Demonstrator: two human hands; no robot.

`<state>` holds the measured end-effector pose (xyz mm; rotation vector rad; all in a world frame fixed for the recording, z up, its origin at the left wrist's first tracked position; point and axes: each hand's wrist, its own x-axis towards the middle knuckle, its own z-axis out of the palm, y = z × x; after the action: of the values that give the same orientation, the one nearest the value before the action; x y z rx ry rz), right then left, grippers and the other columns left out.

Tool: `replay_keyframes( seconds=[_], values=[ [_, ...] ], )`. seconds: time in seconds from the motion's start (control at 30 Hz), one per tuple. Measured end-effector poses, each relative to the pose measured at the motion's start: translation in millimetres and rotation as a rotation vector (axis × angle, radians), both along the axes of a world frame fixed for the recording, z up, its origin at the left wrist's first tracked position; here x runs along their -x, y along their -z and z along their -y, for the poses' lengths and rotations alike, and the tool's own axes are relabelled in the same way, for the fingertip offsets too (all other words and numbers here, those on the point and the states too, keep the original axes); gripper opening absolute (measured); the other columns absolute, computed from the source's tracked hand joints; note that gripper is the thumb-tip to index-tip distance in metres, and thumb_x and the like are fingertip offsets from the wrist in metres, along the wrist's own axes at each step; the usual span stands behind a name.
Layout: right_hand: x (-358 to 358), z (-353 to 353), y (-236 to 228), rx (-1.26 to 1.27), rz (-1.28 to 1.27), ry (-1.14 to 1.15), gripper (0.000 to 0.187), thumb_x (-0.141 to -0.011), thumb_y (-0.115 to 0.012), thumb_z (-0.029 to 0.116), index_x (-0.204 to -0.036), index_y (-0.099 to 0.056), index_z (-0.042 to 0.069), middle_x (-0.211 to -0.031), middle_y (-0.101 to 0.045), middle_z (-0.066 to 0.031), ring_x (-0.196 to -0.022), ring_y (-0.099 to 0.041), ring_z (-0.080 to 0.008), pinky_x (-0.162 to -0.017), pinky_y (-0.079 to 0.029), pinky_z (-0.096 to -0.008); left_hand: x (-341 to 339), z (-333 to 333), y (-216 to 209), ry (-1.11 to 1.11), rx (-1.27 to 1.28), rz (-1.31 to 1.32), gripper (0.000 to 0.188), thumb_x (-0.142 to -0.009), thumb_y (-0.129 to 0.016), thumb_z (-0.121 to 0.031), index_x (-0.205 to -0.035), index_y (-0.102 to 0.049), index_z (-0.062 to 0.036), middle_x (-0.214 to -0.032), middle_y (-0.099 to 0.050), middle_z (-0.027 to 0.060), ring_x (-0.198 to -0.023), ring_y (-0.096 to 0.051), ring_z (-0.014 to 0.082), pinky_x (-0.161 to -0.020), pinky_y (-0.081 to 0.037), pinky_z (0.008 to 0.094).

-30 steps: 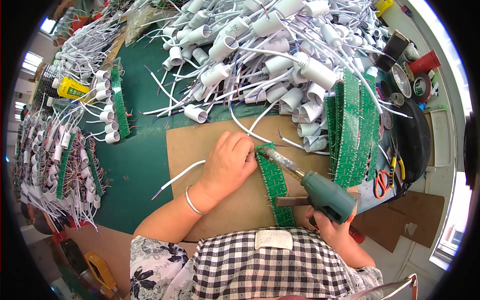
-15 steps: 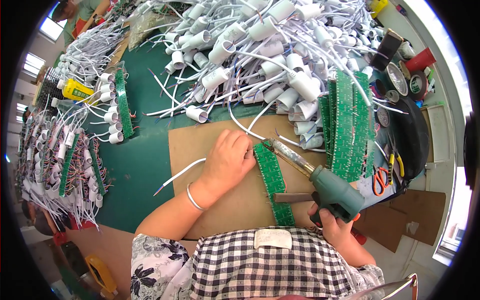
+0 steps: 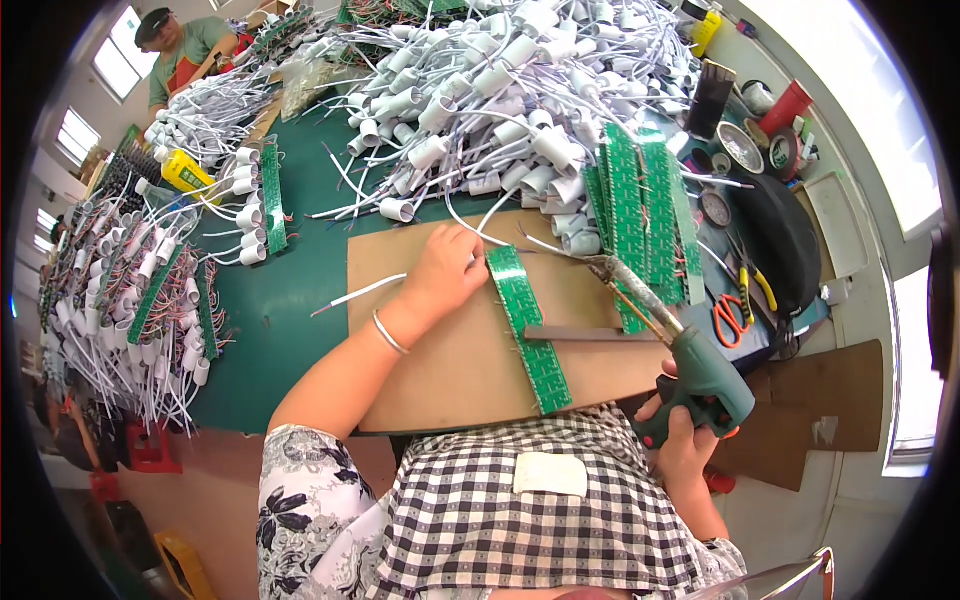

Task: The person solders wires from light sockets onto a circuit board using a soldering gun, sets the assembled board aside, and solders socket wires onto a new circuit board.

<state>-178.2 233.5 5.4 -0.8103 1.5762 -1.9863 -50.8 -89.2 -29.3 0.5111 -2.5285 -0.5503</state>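
My right hand [image 3: 685, 440] is wrapped round the handle of a dark green soldering gun [image 3: 710, 375]. Its metal tip points up and left, off to the right of a long green circuit board [image 3: 530, 330]. The fingers of my left hand [image 3: 447, 268] are pinched together by the board's far end. A white cable [image 3: 365, 292] runs under that hand, its stripped end sticking out to the left. The fingers hide what they grip, most likely the cable's other end. A flat metal bar [image 3: 590, 334] lies with one end against the board.
Brown cardboard [image 3: 420, 375] covers the near table. A large heap of white lamp sockets [image 3: 510, 75] with cables fills the back. Stacked circuit boards [image 3: 650, 200], orange scissors [image 3: 730, 318] and yellow-handled pliers [image 3: 765, 288] lie right. Wired boards [image 3: 160, 290] are piled left; a person [image 3: 185, 50] sits far left.
The soldering gun's tip has left the board's far end and moved right, with my right hand lower. My left hand stays pinched by the board. The view has shifted slightly.
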Motion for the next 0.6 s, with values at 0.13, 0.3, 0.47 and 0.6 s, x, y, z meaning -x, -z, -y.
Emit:
replay_keyframes(
  seconds=[0.13, 0.3, 0.47, 0.6],
  values=[
    [-1, -20, 3, -0.029, 0.019, 0.116, 0.048, -0.087, -0.055, 0.020, -0.124, -0.040, -0.006, -0.117, -0.053, -0.0185, -0.067, -0.059, -0.0171, -0.056, -0.051, -0.0282, 0, 3, 0, 0.012, 0.024, 0.021, 0.009, -0.070, -0.057, -0.005, -0.074, -0.050, -0.0024, -0.077, -0.054, 0.0134, -0.078, -0.051, 0.0322, -0.072, -0.043, 0.0410],
    [10, -25, 8, -0.053, 0.155, 0.219, 0.051, -0.086, -0.057, 0.027, -0.122, -0.042, -0.006, -0.090, -0.060, -0.0153, -0.065, -0.058, -0.0157, -0.054, -0.049, -0.0270, -1, 5, -1, 0.024, 0.039, 0.072, 0.009, -0.069, -0.057, -0.006, -0.073, -0.050, -0.0028, -0.077, -0.054, 0.0130, -0.078, -0.051, 0.0318, -0.071, -0.043, 0.0399],
    [29, -13, 16, 0.089, 0.079, 0.174, 0.059, -0.085, -0.059, 0.036, -0.122, -0.041, -0.006, -0.096, -0.054, -0.0154, -0.065, -0.058, -0.0171, -0.056, -0.050, -0.0286, -4, 9, -6, 0.062, -0.005, 0.078, 0.011, -0.070, -0.059, -0.009, -0.075, -0.050, -0.0041, -0.079, -0.055, 0.0126, -0.079, -0.051, 0.0313, -0.072, -0.043, 0.0385],
    [46, 7, 18, 0.164, 0.052, 0.125, 0.064, -0.085, -0.060, 0.039, -0.124, -0.038, -0.007, -0.108, -0.056, -0.0179, -0.066, -0.059, -0.0176, -0.055, -0.050, -0.0294, 0, 11, -9, 0.142, -0.013, -0.015, 0.016, -0.070, -0.061, -0.009, -0.081, -0.050, -0.0055, -0.086, -0.055, 0.0120, -0.082, -0.050, 0.0313, -0.075, -0.042, 0.0389]
  ],
)
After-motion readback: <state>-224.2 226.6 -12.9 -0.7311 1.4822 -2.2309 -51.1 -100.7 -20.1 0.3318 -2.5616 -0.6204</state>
